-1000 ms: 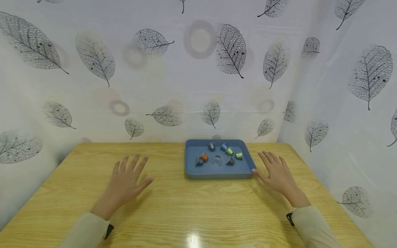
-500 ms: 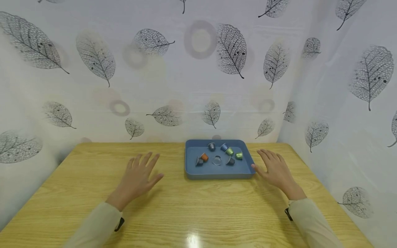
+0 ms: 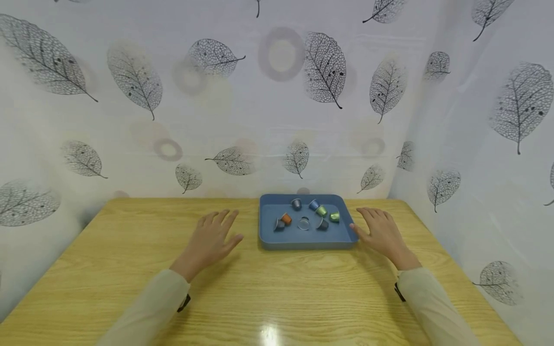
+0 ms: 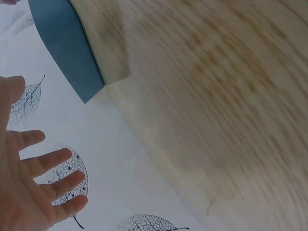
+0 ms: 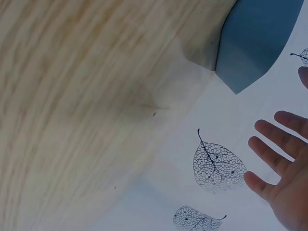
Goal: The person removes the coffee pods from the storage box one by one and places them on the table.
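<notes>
A shallow blue tray (image 3: 308,245) lies near the back of the table. Scattered in it are several coffee capsules: an orange one (image 3: 286,219), a blue one (image 3: 314,205), two green ones (image 3: 334,217) and several dark grey ones (image 3: 296,204). A clear capsule-like piece (image 3: 304,223) lies in the middle. My left hand (image 3: 209,242), fingers spread and holding nothing, hovers left of the tray, apart from it. At the tray's right side is my right hand (image 3: 381,235), fingers extended; its thumb overlaps the rim, and I cannot tell whether they touch.
The wood-grain table (image 3: 277,293) stretches in front of the tray and to both sides. Behind it and along the right hangs a white curtain (image 3: 277,120) printed with dark leaves. Both wrists wear a dark band below light sleeves (image 3: 149,305).
My left hand has moved right, toward the tray. My right hand has shifted slightly left, closer to the tray's right edge. The tray and capsules stay put.
</notes>
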